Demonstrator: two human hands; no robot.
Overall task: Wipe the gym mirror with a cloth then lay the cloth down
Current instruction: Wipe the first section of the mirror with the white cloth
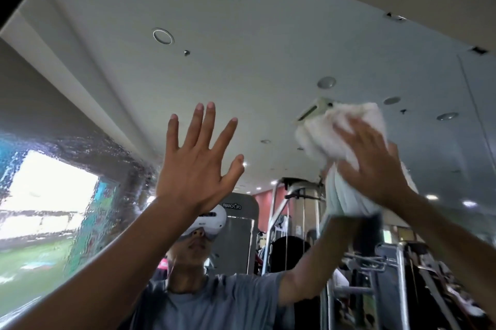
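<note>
my left hand [197, 166] is raised flat with its fingers spread wide, holding nothing, in front of the mirror [241, 66]. my right hand [373, 166] presses the white cloth [330, 136] against the glass high up, palm over it, fingers splayed. wet streaks [118, 157] show at the left.

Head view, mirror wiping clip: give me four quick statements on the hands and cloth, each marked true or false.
1. The right hand presses a white cloth against the mirror. True.
2. The left hand holds a spray bottle. False: it is empty, fingers spread open.
3. The cloth has been laid down. False: it is up high under the right hand.
4. Gym machines are reflected in the mirror. True.
</note>
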